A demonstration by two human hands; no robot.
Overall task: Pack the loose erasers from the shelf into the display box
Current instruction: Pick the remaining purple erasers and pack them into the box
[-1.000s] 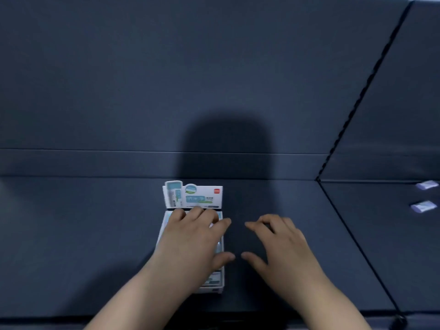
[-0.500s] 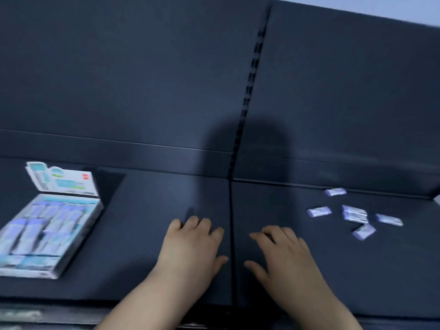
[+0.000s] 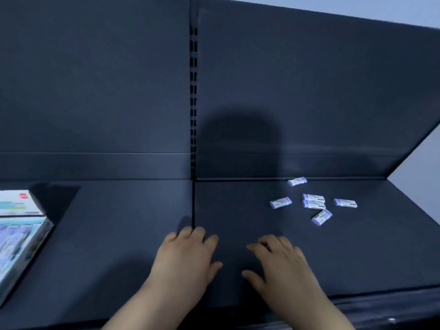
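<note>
Six erasers [image 3: 314,204]: loose on shelf [image 3: 119,234], well apart from display box [image 3: 21,236];
Handling: likely light, firm, sleeved; pinch across long sides;
Grips: left grip [image 3: 185,256] and right grip [image 3: 278,263] released, flat on shelf

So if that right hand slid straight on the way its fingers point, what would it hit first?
Probably nothing before the shelf's back panel. The right hand points forward and slightly left; the loose erasers lie off to its right, outside that line, though depth is hard to judge.
</note>
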